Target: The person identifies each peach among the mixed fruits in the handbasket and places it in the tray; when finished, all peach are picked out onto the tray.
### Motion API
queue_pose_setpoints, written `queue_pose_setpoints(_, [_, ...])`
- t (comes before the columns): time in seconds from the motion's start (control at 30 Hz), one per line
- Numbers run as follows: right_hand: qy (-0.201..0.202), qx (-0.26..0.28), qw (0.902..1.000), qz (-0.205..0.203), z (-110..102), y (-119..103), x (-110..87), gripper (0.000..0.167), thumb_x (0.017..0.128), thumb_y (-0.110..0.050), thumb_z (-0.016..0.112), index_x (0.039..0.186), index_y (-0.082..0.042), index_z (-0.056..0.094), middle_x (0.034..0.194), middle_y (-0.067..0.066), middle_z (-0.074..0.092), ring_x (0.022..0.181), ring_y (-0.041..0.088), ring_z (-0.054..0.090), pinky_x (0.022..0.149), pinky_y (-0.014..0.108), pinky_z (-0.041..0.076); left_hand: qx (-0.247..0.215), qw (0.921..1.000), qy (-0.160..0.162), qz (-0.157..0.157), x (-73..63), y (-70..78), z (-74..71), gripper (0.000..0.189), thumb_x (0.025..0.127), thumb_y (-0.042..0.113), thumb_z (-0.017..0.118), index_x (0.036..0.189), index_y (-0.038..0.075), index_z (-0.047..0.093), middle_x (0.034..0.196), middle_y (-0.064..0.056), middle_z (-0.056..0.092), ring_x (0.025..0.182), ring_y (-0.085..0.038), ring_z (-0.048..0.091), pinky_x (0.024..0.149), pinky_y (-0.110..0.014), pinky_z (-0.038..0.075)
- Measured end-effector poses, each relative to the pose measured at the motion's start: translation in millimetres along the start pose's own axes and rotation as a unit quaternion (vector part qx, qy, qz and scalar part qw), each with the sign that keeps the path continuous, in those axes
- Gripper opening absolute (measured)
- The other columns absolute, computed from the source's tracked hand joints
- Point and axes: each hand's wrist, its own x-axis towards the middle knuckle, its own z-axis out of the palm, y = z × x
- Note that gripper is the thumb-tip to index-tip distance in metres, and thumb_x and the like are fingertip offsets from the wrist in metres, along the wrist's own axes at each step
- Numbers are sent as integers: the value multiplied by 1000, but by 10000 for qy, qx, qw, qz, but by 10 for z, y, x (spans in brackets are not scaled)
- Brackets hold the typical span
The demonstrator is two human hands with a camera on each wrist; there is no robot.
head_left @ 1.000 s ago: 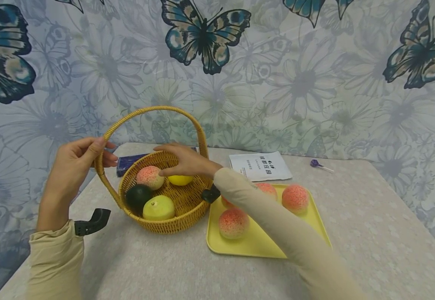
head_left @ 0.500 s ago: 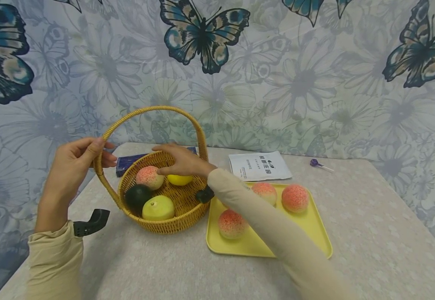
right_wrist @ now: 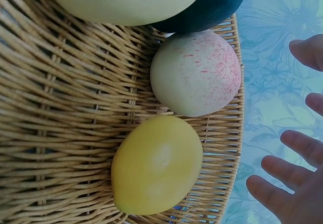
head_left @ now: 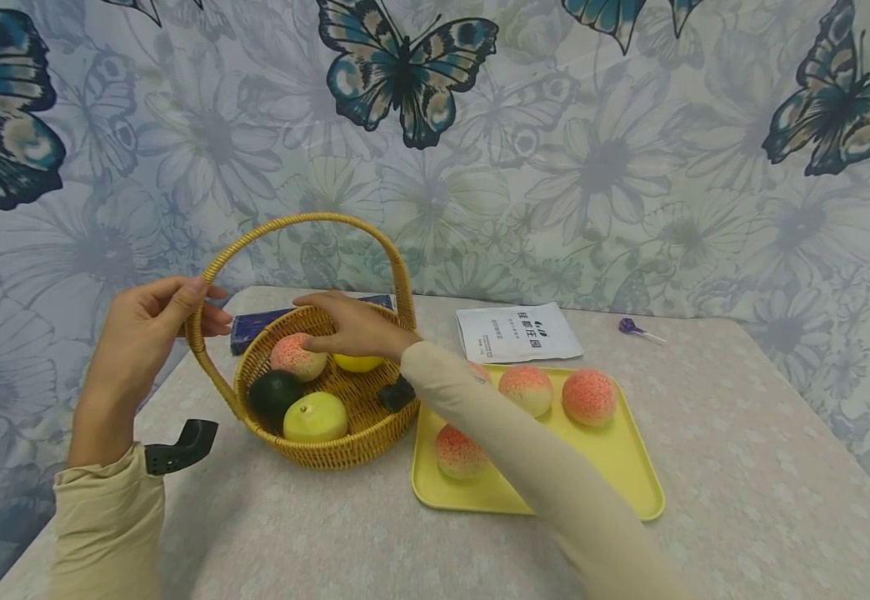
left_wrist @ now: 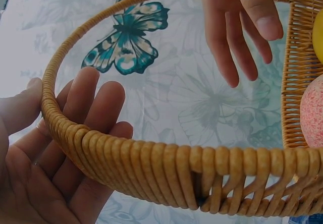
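Observation:
My left hand [head_left: 131,342] holds the side of the handle [head_left: 303,218] of a yellow-brown wicker basket [head_left: 333,454]. In the left wrist view, thumb and fingers lie on either side of the handle [left_wrist: 126,158]. Fingers spread, my right hand [head_left: 360,327] hovers over the back of the basket with nothing in its grasp. Inside lie a pink-speckled peach [head_left: 296,358], a yellow lemon-like fruit [right_wrist: 156,166], a dark green avocado-like fruit [head_left: 274,396] and a pale green round fruit [head_left: 316,418]. From the head, the right hand partly hides the yellow fruit.
Right of the basket is a yellow tray [head_left: 585,479] with several peaches [head_left: 589,397], partly covered by my right sleeve [head_left: 510,433]. Behind them lie a white printed packet [head_left: 517,332] and a purple lollipop [head_left: 630,326]. A dark blue flat item [head_left: 255,327] sits behind the basket.
My right hand has drifted slightly left over the basket, and its sleeve uncovers more of the peaches on the tray. The left hand stays on the handle.

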Motion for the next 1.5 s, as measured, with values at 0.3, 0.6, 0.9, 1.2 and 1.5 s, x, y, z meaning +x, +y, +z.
queue_pose_setpoints(0.3, [-348,51,9993,82,15,-44,60,66,95,-38,59,151,-20,29,155,1,28,141,17,30,109,34,36,182,9998,29,-23,-5,11,-4,33,101,27,49,105,-1,65,73,3,71,68,-11,70,68,-16,54])
queue_pose_setpoints(0.6, [-1088,342,9933,190,92,-53,77,76,90,-37,63,153,-21,24,158,1,21,143,15,24,112,33,31,-23,10000,-7,-44,-7,14,-9,30,100,27,51,103,2,67,73,1,71,67,-11,70,67,-17,54])
queue_pose_setpoints(0.9, [-1241,2,9917,342,129,-54,115,78,90,-41,61,154,-24,20,160,1,14,146,17,18,113,39,30,-234,9997,-34,-40,-8,10,-12,29,100,26,52,101,2,67,72,0,71,67,-11,70,66,-18,55])
queue_pose_setpoints(1.2, [-1315,-207,9895,559,159,-49,131,79,91,-42,61,154,-25,17,161,2,10,147,18,14,114,39,27,-164,9999,-30,23,1,3,-7,29,100,25,51,101,1,67,72,0,71,67,-11,70,66,-18,55])
queue_pose_setpoints(1.5, [-1443,-215,9877,555,199,-65,148,73,94,-39,56,154,-25,17,161,-1,9,147,14,11,116,35,23,-111,9999,-28,11,-3,2,-5,29,100,26,51,102,1,67,72,1,71,67,-11,70,66,-18,55])
